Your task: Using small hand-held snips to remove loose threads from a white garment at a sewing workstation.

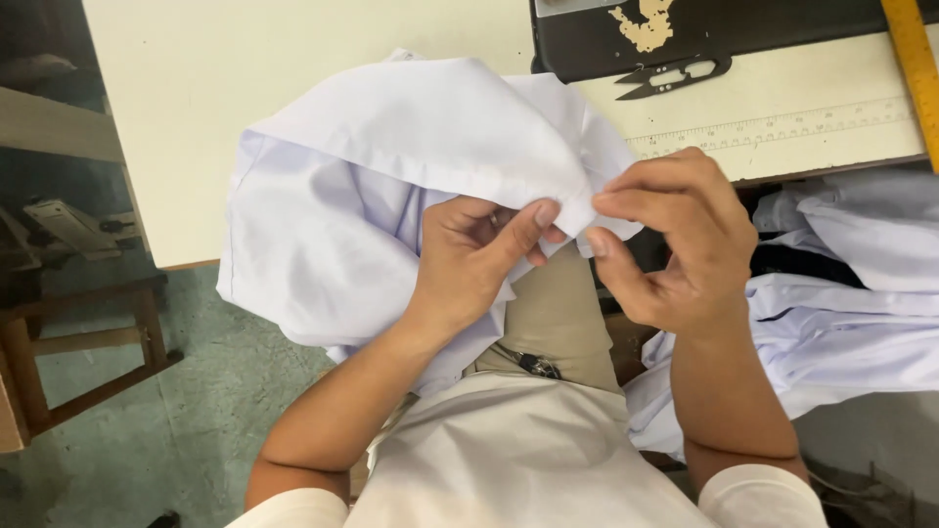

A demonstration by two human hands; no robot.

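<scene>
1. Left hand [469, 259]: thumb and fingers pressed together on a fold of the white garment [391, 166], thumb tip uppermost at the cloth edge, palm turned toward the person.

2. Right hand [675, 244]: thumb and forefinger closed in a pinch on the same edge, just beside the left thumb; the other fingers curl loosely above. The 2 grips nearly touch (the exact seam or corner between them is too small to make out).

3. White garment: bunched and draped from the edge of the cream table [293, 59] down over the left forearm and into the lap, above the tan trousers [558, 313]. Held at 1 point only; the rest hangs slack.

4. Thread snips [675, 75]: black, lying on the table by the dark sewing-machine base [743, 29], well apart from both hands, untouched.

5. Measuring scale [782, 125] printed along the table front; yellow ruler [915, 68] at the far right edge.

6. Further white cloth [841, 313]: heaped at the person's right side.

7. Wooden stool frame [88, 342]: on the green floor, left.

Progress, judged: the edge is gripped and under inspection or fine handwork; no tool is taken up, and whether the heaped cloth is finished or waiting cannot be told.
</scene>
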